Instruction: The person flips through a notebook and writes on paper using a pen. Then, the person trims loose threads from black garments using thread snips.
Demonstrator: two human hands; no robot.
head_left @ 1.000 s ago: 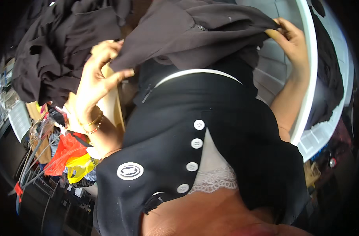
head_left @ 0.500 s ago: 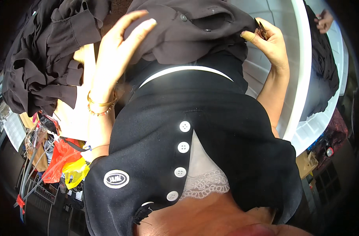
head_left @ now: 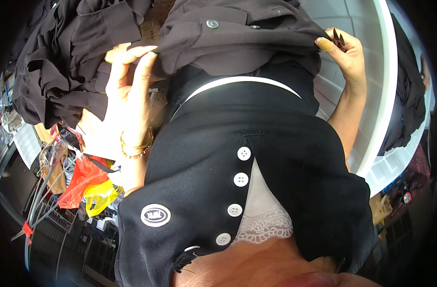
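Across my lap lies a dark grey-brown buttoned garment [head_left: 228, 40], its cloth stretched between my hands. My left hand [head_left: 131, 81], with bracelets on the wrist, pinches its left edge between thumb and fingers. At the opposite edge, my right hand [head_left: 348, 56] grips the cloth with a thumb that has a tan covering at its tip. Tucked in that same hand are small dark thread snips [head_left: 339, 40], their pointed blades sticking up past the fingers; the rest of them is hidden by the palm.
A heap of similar dark garments [head_left: 60, 62] is at my left. To my right curves a large white tub [head_left: 388, 86], with more dark cloth [head_left: 404, 105] beyond it and part of another person's hand [head_left: 425, 71]. Red [head_left: 87, 179] and yellow [head_left: 101, 196] plastic bags hang lower left.
My left hand has come down from above the garment and closed on its edge. The cloth is drawn flatter, its open fold closed. My right hand keeps its hold. The whole view has shifted slightly.
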